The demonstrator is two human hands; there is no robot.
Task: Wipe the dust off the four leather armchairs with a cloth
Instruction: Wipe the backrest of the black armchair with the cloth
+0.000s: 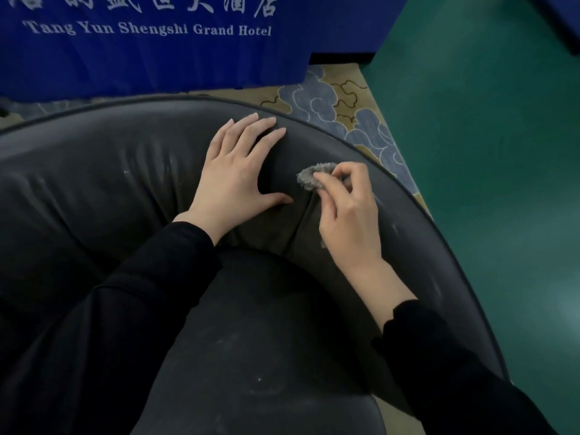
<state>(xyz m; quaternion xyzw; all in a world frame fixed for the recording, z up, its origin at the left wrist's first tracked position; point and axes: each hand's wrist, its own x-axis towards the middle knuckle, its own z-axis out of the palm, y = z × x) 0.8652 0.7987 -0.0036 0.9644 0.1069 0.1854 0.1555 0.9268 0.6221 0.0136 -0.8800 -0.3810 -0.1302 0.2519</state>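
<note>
Armchair (94, 189) leather, dust-flecked, beside patterned carpet (329, 98): left hand (233, 177) lies flat on it, right hand (348, 221) pinches grey cloth (309, 178).

The leather armchair (94, 183) was dark grey, almost black, with a padded backrest that curved round the seat cushion (266, 340) and a thin piped rim along its outer edge. Pale dust streaks and specks showed on the cushion, on the upper backrest and along the right-hand side. The cloth (310, 178) was small, grey and fluffy, bunched into a wad. The right hand (348, 221) pinched it against the inner backrest, just above a deep fold in the leather.
</note>
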